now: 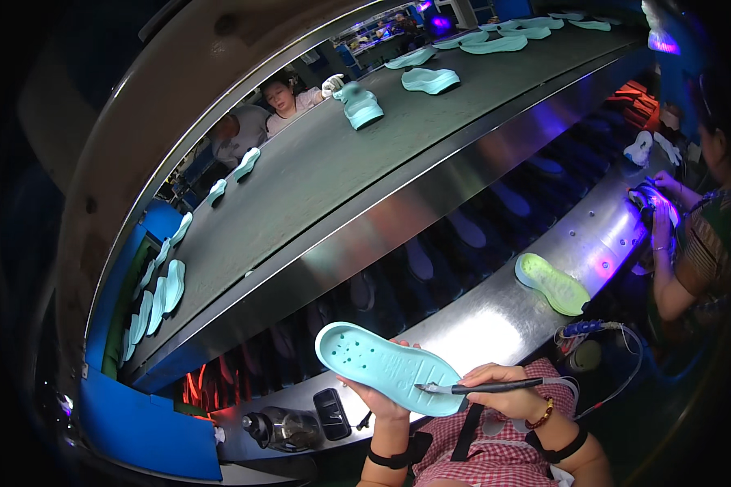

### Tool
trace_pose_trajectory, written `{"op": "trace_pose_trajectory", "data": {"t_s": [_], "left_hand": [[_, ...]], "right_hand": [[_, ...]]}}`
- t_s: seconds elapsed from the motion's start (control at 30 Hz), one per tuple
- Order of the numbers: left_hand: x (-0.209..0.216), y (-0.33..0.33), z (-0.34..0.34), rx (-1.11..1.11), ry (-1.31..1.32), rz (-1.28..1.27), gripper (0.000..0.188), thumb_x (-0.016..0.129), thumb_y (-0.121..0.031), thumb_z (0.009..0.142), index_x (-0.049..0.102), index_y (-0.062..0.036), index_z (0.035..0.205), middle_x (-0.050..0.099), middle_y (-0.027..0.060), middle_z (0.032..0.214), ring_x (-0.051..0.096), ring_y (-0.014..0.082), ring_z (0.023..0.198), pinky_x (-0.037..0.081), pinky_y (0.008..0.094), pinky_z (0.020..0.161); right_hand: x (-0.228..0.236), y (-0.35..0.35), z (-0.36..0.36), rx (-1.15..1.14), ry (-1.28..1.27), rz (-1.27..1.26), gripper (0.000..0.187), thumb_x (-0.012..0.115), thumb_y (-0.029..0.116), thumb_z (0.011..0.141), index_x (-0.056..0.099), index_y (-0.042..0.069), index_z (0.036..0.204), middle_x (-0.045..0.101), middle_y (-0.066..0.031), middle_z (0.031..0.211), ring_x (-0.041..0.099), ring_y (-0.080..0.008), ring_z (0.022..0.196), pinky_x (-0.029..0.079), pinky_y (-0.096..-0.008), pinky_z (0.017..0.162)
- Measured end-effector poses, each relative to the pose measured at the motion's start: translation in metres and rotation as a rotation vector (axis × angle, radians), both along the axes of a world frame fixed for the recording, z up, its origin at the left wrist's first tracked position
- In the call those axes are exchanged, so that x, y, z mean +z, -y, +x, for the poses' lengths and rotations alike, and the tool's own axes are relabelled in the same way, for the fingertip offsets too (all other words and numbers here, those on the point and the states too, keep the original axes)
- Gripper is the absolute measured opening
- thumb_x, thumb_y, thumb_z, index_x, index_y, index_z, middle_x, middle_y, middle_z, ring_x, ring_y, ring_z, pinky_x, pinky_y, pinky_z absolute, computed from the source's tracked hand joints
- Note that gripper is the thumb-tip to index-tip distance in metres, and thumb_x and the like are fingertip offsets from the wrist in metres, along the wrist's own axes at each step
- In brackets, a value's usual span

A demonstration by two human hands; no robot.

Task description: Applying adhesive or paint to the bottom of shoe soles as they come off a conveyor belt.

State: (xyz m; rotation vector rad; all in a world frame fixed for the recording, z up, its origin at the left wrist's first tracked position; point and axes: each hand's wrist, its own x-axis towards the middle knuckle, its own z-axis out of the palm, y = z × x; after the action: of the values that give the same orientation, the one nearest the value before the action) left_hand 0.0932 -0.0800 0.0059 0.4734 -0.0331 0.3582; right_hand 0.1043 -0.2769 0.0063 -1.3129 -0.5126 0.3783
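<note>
A light-blue shoe sole (386, 369) is held up in front of me, its inner face turned toward me, with several small dark holes at the left end. My left hand (376, 399) grips it from below; some fingertips show at the far edge, and the rest are hidden behind it. My right hand (502, 396) is closed around a slim glue brush (483, 388) with a black handle and a cable or hose at its rear. The brush tip touches the sole, right of its middle.
Beyond the metal bench (463, 329), a dark conveyor belt (300, 195) carries several light-blue soles. A yellow-green sole (554, 284) lies at the right. A dark bottle (284, 428) and black tray (331, 412) stand left. Co-workers (698, 243) are at the right and across the belt.
</note>
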Motion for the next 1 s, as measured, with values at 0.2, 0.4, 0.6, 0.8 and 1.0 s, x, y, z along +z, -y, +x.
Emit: {"op": "trace_pose_trajectory", "data": {"t_s": [0.2,0.4,0.6,0.8,1.0], "left_hand": [[0.004,0.002,-0.004,-0.005,-0.015,-0.009,0.077,0.025,-0.071,0.078,0.047,-0.0098,0.12,0.057,0.0146,0.108,0.054,0.0325,0.1,0.031,0.0503,0.096],[0.006,0.003,-0.004,-0.004,-0.042,-0.023,0.075,0.026,-0.07,0.078,0.048,-0.011,0.12,0.057,0.0154,0.106,0.054,0.0337,0.098,0.031,0.0507,0.096],[0.008,0.004,-0.003,-0.011,-0.04,-0.044,0.075,0.026,-0.07,0.078,0.049,-0.0111,0.118,0.058,0.0155,0.105,0.054,0.0338,0.098,0.032,0.0518,0.094],[0.011,0.005,-0.002,-0.012,-0.051,-0.044,0.075,0.025,-0.069,0.078,0.048,-0.0105,0.119,0.058,0.0151,0.104,0.054,0.0342,0.098,0.032,0.0522,0.094],[0.016,0.004,-0.003,-0.032,-0.134,-0.012,0.078,0.029,-0.063,0.081,0.028,-0.004,0.132,0.039,0.0201,0.128,0.044,0.0373,0.111,0.026,0.0548,0.098]], "right_hand": [[0.0,0.0,-0.003,0.024,-0.082,0.059,0.023,0.064,-0.003,0.073,0.061,0.0,0.096,0.061,-0.0107,0.097,0.058,-0.013,0.086,0.047,-0.0217,0.075],[0.001,0.002,-0.006,0.034,-0.147,0.064,0.022,0.063,-0.002,0.075,0.06,-0.002,0.097,0.062,-0.0103,0.095,0.059,-0.0115,0.083,0.047,-0.0202,0.072],[0.002,0.002,-0.007,0.032,-0.203,0.063,0.021,0.062,-0.001,0.076,0.06,-0.002,0.097,0.062,-0.0102,0.094,0.059,-0.0113,0.083,0.047,-0.0202,0.073],[0.005,0.001,-0.006,0.033,-0.162,0.105,0.02,0.062,-0.001,0.076,0.06,-0.002,0.097,0.062,-0.0095,0.094,0.058,-0.0105,0.083,0.047,-0.0202,0.073],[0.011,-0.005,-0.003,-0.008,-0.197,0.102,0.019,0.06,-0.002,0.077,0.059,-0.003,0.096,0.062,-0.0099,0.095,0.058,-0.0104,0.082,0.046,-0.0204,0.072]]}}
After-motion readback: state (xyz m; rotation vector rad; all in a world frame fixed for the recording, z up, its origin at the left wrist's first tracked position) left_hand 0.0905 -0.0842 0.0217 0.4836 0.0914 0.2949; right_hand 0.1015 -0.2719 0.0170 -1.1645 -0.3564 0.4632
